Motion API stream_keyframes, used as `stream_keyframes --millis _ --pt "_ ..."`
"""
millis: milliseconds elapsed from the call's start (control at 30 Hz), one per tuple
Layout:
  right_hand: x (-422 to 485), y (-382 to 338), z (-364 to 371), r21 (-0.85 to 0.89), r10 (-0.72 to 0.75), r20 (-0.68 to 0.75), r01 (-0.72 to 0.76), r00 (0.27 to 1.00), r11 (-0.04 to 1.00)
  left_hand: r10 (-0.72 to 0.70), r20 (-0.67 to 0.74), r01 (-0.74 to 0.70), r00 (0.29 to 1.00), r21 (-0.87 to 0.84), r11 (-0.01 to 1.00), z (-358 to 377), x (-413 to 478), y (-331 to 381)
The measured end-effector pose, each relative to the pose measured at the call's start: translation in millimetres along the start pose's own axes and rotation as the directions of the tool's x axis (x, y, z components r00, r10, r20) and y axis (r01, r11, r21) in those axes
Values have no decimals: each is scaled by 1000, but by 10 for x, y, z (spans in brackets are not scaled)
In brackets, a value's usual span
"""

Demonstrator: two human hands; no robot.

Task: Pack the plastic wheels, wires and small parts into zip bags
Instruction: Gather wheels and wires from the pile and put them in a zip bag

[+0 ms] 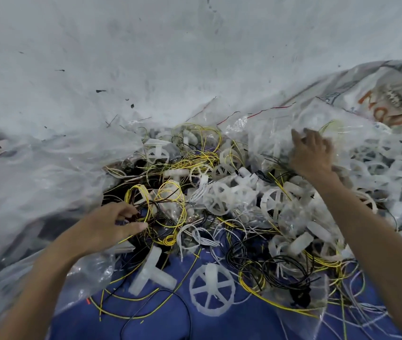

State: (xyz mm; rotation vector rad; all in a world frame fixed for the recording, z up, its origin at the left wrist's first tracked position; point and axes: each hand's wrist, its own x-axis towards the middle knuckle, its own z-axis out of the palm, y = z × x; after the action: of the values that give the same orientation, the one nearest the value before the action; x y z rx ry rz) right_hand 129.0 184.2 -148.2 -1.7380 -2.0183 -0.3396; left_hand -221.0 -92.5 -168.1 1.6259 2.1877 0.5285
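Packing looks barely begun: plastic wheels, loose wires and T-shaped parts lie tangled in a heap on the blue surface, nearly all of it yet to be bagged. The left hand has its grip pinched on a coil of black and yellow wire; the right hand lies on a clear plastic bag at the heap's far side, and I cannot tell whether its grip is closed

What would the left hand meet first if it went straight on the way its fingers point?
The yellow-and-black wire coil; the left hand seems to pinch its near strands already. Beyond, white plastic wheels, depth unclear.
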Motion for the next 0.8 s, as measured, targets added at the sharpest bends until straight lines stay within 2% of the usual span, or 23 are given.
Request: stream_keyframes --millis 33,133,267,333,433,533,600,633,667,700,733,767,800 --pt "26 -1 2 6 -46 67 45 997 999 1 31 -1 1000 25 1000 3 4 -41" --pt "100 11 -7 34 -33 177 27 984 999 -24 118 14 993 81 997 -23 -13 -114" --pt "171 -121 -104 -138 101 313 -61 944 989 -77 264 9 961 251 968 -51 -63 -151" --pt "144 -219 -120 -219 136 316 -68 939 973 -97 304 -1 948 306 952 -61 -80 -159" --pt "5 -455 -134 -176 0 184 33 983 984 -100 316 3 944 295 956 -105 -104 -169" --pt "-260 -805 -262 142 -217 -42 220 975 965 -50 292 -22 955 238 971 -189 -145 -180" --pt "-526 -1088 -409 431 -331 -108 344 937 834 27 279 -69 960 141 988 -246 -186 -106" --pt "-701 -1238 -517 587 -383 -91 360 919 725 101 237 -113 966 39 993 -269 -223 -50" --pt "-900 -1381 -641 733 -430 -26 310 902 605 170 152 -164 974 -53 985 -290 -261 24" --pt "-1104 -1513 -763 849 -486 80 196 870 491 222 29 -216 975 -141 966 -324 -305 117" --pt "-1300 -1634 -861 912 -567 198 61 800 405 285 -72 -293 956 -202 934 -355 -327 205" --pt "-1482 -1736 -922 927 -659 284 -23 696 375 352 -146 -379 925 -257 889 -377 -365 317" --pt "-1661 -1828 -964 927 -735 313 -26 601 374 402 -236 -460 885 -302 835 -375 -390 405"
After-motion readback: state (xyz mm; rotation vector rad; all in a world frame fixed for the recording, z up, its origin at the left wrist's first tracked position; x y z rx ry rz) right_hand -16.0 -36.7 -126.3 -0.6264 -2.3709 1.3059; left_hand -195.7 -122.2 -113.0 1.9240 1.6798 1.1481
